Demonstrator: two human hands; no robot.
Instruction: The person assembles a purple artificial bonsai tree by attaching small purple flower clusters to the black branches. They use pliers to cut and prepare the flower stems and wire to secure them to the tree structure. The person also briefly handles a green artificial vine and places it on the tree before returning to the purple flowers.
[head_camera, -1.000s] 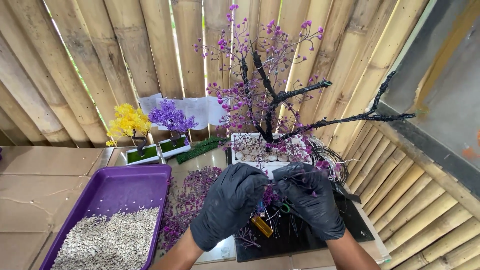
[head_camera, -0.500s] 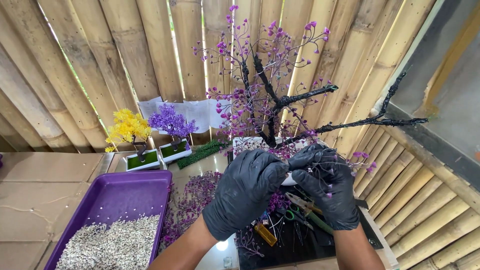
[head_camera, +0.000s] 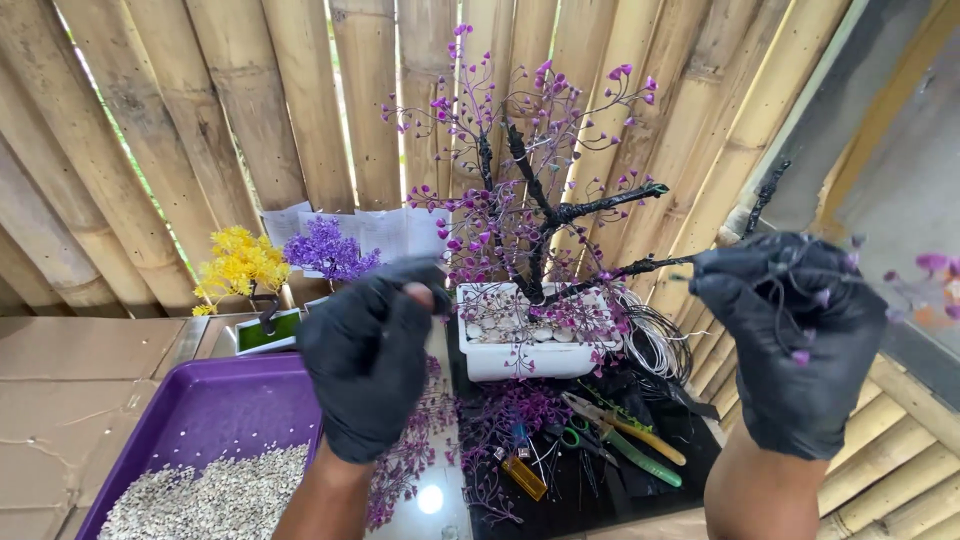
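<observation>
Matt black rubbery gloves on left hand (head_camera: 368, 370) and right hand (head_camera: 795, 345). Glossy purple beads on dark wire tree (head_camera: 530, 200). Smooth white glazed-looking pot (head_camera: 530, 355). Glossy purple plastic tray (head_camera: 215, 415). Pale, smooth-skinned bamboo wall (head_camera: 290, 100). Matt brown cardboard (head_camera: 60, 400).

Open air is left between the raised gloved hands — behind it, passage is blocked by the beaded tree (head_camera: 530, 190); below, pliers (head_camera: 625, 435) and wire clutter.

Both forearms rise bare from below, the hands in black gloves and held well apart. The left hand (head_camera: 368, 372) is curled into a loose fist, fingertips pinched together. The right hand (head_camera: 790, 345) is raised higher, its fingers closed.
</observation>
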